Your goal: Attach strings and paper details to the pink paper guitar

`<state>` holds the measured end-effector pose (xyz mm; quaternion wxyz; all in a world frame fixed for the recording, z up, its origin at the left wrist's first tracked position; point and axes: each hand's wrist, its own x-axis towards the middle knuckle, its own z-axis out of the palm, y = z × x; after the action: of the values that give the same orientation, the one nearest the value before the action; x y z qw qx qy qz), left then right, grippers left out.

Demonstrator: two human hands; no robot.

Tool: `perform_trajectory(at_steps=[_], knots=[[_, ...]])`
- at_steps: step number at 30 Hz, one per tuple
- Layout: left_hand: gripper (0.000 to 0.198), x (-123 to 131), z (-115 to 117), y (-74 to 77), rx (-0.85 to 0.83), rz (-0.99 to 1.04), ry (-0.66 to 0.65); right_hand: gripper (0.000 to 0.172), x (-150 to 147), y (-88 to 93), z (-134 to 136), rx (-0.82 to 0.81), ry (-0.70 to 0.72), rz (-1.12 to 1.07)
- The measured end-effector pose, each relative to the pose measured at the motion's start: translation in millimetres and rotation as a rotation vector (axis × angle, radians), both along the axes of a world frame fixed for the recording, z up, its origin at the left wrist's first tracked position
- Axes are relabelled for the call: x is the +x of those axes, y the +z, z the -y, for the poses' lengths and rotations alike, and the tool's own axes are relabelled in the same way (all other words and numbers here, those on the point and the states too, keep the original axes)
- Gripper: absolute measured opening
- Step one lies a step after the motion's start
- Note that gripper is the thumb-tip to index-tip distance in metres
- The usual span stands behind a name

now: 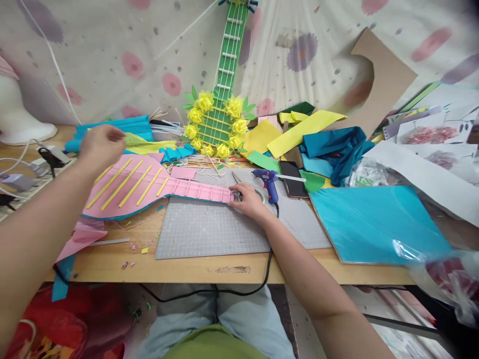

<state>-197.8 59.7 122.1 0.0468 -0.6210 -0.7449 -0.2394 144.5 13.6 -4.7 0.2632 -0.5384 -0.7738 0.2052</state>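
A pink paper guitar (138, 187) with yellow strips lies flat across the wooden table (179, 267) and a grey cutting mat (209, 229). My right hand (247, 199) rests on the end of its pink neck, fingers curled around something round and silvery that I cannot make out. My left hand (100, 144) hovers above the guitar's body near the blue paper, blurred, its fingers bent inward. Scissors (236, 178) lie just beyond my right hand. A blue glue gun (267, 180) stands right of it.
A green paper guitar (224, 85) with yellow flowers leans against the flowered cloth at the back. Yellow, blue and green paper (299, 132) piles up behind. A phone (292, 179), a blue sheet (374, 224), cardboard (385, 80) and plastic bags (449, 279) lie right. Cables and plugs (22, 169) lie left.
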Motion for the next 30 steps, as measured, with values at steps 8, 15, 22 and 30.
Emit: perform_trajectory(at_steps=[8,15,22,30], knots=[[0.06,146,23,-72.8,-0.29,-0.096,-0.891,0.04,1,-0.7,-2,0.01,0.008,-0.015],[0.059,167,27,-102.6,-0.266,-0.018,-0.83,0.041,1,0.6,-1,0.024,0.007,-0.019],[0.037,168,38,-100.4,-0.092,0.039,-0.788,0.041,1,2.6,-1,0.01,0.003,-0.026],[0.016,181,36,-113.3,-0.075,0.0,-0.681,0.036,1,2.1,1,0.051,0.011,-0.022]])
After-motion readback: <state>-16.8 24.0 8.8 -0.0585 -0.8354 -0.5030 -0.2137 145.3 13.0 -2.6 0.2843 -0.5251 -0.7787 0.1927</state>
